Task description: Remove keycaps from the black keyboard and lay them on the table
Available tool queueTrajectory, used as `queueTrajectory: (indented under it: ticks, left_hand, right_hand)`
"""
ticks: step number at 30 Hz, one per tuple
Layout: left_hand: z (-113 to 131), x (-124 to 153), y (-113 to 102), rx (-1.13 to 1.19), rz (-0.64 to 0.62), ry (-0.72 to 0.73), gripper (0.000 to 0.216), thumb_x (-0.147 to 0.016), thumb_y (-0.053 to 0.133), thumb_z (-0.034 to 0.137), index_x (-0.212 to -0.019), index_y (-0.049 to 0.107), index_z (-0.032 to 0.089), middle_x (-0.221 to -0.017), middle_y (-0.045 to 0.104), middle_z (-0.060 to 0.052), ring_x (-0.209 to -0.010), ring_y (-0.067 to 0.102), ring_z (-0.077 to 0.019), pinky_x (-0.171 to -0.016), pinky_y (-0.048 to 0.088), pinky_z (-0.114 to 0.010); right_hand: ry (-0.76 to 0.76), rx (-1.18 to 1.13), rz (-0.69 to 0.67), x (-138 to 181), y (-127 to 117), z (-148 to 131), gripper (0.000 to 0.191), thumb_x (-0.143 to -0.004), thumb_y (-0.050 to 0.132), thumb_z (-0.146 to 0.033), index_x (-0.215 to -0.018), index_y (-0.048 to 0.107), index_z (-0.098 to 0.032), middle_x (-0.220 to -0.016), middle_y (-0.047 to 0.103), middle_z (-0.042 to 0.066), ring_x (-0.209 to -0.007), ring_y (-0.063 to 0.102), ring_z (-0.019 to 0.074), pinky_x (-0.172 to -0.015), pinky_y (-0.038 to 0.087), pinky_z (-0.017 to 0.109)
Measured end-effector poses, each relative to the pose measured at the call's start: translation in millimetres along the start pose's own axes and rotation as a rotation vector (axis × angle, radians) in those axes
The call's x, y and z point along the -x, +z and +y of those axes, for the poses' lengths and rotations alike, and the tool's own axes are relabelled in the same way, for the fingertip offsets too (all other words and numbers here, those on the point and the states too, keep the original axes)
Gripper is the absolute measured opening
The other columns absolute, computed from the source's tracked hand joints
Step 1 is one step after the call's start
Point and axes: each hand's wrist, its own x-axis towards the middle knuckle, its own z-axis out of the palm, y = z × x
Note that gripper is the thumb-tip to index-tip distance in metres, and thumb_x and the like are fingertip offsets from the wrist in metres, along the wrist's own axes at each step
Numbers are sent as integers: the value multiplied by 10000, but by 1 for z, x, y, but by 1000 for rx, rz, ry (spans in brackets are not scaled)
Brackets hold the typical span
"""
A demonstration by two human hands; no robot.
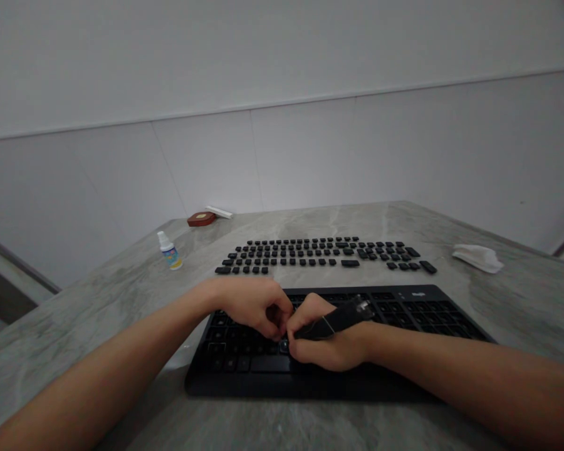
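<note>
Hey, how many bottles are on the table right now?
1. A small white bottle with a blue label stands upright at the far left of the table, left of the rows of loose keycaps. None other shows; the arms could hide something.

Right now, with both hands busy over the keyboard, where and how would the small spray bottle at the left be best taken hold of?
Grip the spray bottle around its labelled body, below the white cap. It stands upright and alone on the table, left of the loose keycaps, so a hand could probably come in from the front or left side without touching anything.
</note>
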Motion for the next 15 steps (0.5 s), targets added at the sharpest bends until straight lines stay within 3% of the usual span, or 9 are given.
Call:
queueTrajectory:
  ticks: [6, 15]
  left_hand:
    - [-1, -1, 0, 12, -33, 7, 109, -779, 721, 107, -878, 722, 153, -734, 692, 20, -634, 604, -100, -567, 434, -173]
    - [2, 1, -3, 7, -59, 23, 173, -788, 689, 94, -950, 722, 144, -780, 718, 5, -649, 619, -117, -569, 438, -185]
  right_hand:
    - [-189, 130, 28, 2, 4, 2, 172, -650, 533, -127, -485, 497, -158, -449, 405, -67, -404, 348, 47, -420, 291, 177]
    - [131, -157, 26, -5, 2, 3, 141, -626, 548, -111, -490, 572, -139, -442, 460, -49, -449, 402, 71, -421, 302, 174]
